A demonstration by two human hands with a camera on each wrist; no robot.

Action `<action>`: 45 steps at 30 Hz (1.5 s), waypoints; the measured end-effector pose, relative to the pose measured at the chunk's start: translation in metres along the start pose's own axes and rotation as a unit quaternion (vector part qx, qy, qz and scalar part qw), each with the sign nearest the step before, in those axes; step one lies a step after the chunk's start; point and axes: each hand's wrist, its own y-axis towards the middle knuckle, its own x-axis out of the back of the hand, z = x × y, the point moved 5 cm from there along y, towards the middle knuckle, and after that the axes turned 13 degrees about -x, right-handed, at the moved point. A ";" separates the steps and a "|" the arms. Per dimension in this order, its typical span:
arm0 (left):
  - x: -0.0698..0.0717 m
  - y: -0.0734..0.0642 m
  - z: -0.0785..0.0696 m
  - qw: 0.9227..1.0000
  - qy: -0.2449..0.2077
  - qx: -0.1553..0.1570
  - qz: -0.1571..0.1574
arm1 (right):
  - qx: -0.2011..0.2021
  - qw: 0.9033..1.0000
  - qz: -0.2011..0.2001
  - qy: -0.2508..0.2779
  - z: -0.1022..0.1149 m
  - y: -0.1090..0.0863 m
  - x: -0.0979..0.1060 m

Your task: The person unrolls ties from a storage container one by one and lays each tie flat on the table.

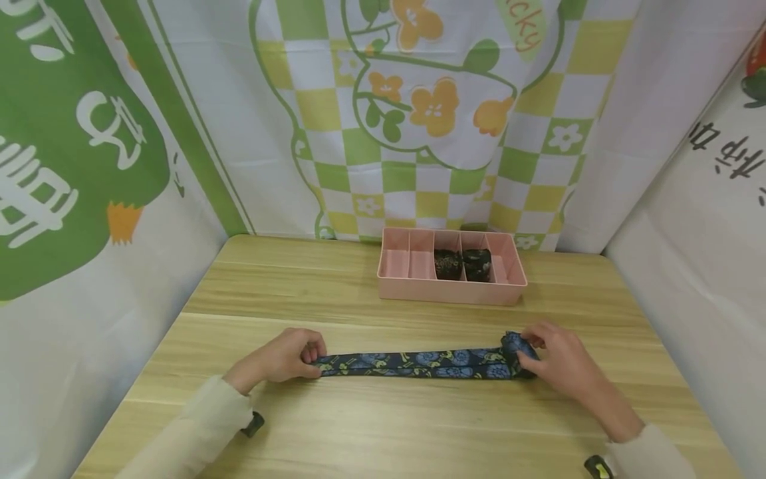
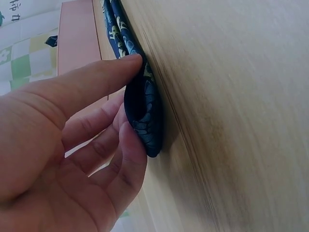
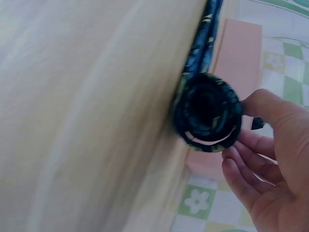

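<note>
A dark blue necktie (image 1: 419, 364) with a blue and yellow-green pattern lies lengthwise across the wooden table. Its right part is wound into a coil (image 1: 517, 354), whose open spiral shows in the right wrist view. My right hand (image 1: 562, 359) holds this coil between thumb and fingers. At the other end, my left hand (image 1: 290, 356) pinches the tie. The left wrist view has the left thumb on top of the folded fabric (image 2: 147, 113) and fingers against its side. Between both hands the tie stretches nearly straight.
Behind the tie stands a pink divided box (image 1: 449, 291). Dark bundles (image 1: 447, 265) occupy two of its compartments, their kind too small to tell. Patterned curtains (image 1: 395, 159) enclose the wooden table (image 1: 287, 279) at the back and sides.
</note>
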 end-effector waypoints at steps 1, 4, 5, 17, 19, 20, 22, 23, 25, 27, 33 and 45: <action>0.000 0.000 0.000 1.000 -0.001 0.000 0.000 | 0.003 1.000 -0.002 -0.001 0.002 0.001 0.001; -0.001 0.000 0.001 1.000 -0.003 0.002 0.001 | 0.016 1.000 -0.004 -0.004 0.009 0.004 0.002; -0.001 0.001 0.001 1.000 -0.004 0.003 0.000 | 0.022 1.000 -0.005 -0.007 0.013 0.005 0.001; 0.000 0.002 0.002 1.000 -0.001 0.018 -0.005 | 0.045 0.998 -0.016 -0.029 0.017 0.007 -0.011; 0.000 0.001 0.003 1.000 -0.001 0.019 -0.004 | 0.046 0.998 -0.024 -0.029 0.014 0.006 -0.010; 0.000 0.001 0.003 1.000 0.000 0.016 -0.002 | 0.046 0.998 -0.027 -0.028 0.012 0.006 -0.009; 0.001 0.000 0.005 1.000 -0.003 0.016 -0.002 | 0.042 0.998 -0.030 -0.027 0.009 0.004 -0.007; 0.002 -0.001 0.005 1.000 -0.003 0.016 -0.002 | 0.040 0.998 -0.029 -0.026 0.007 0.004 -0.007; 0.004 -0.003 0.008 1.000 -0.001 0.015 -0.004 | 0.031 0.999 -0.026 -0.024 0.004 0.003 -0.005; 0.007 -0.005 0.011 1.000 0.001 0.018 -0.008 | 0.022 0.999 -0.020 -0.018 0.000 0.003 -0.004; 0.015 -0.013 0.017 0.999 0.014 0.029 -0.019 | 0.008 1.000 -0.022 0.003 -0.007 0.004 -0.003; 0.016 -0.014 0.018 0.999 0.015 0.039 -0.020 | 0.023 1.000 -0.003 -0.010 0.018 0.014 -0.002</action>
